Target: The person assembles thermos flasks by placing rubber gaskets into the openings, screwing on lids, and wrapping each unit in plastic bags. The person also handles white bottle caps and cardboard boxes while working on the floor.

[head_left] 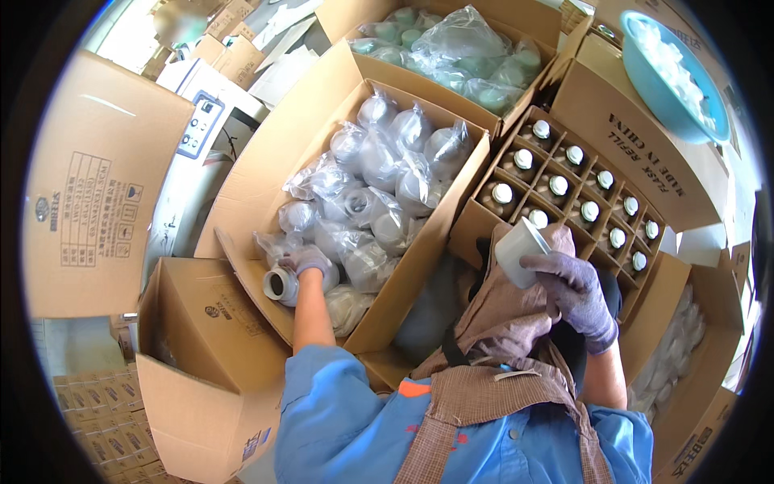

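My left hand (306, 260), gloved, reaches into the near left corner of an open carton (419, 290). Its fingers are closed on a grey flask body (280, 285) whose round dark mouth faces me. Around it lie several grey flask bodies (379, 157) in clear plastic bags. In front of my chest, my gloved right hand (574, 297) grips a pale grey-green cup (521, 250), tilted, its wide end up and to the left. A brown apron (496, 323) shows just behind the cup.
Right of the carton stands a divided box (528, 181) of white-capped bottles (557, 185). Beyond is a carton of bagged pale green parts (463, 56); a blue basin (673, 77) holds white pieces. Open cartons (210, 323) flank me left and right.
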